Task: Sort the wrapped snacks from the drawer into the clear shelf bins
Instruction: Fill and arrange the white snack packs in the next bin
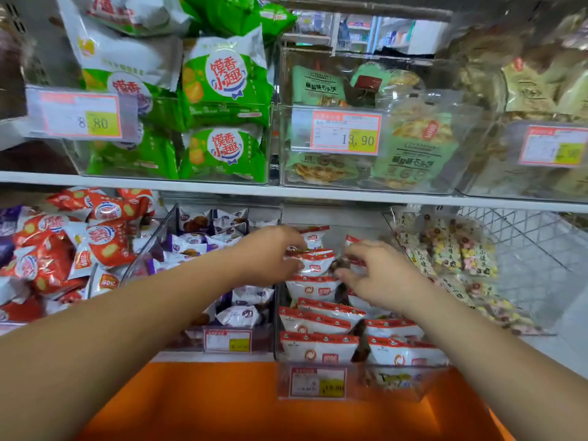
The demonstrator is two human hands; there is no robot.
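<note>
Both my hands reach into a clear shelf bin (318, 366) on the lower shelf, filled with several white snack packs with red tops (313, 324). My left hand (270, 254) has its fingers curled round one of these packs (315, 262) near the back of the bin. My right hand (377, 275) pinches the edge of a red-and-white pack (348, 262) just beside it. The packs lie in rows leaning toward the front of the bin.
To the left stand a clear bin of purple-and-white packs (241, 313) and a heap of red packs (63, 246). A bin of pastel sweets (458, 253) sits to the right. Above, bins hold green packs (222, 90). An orange surface (241, 405) lies below.
</note>
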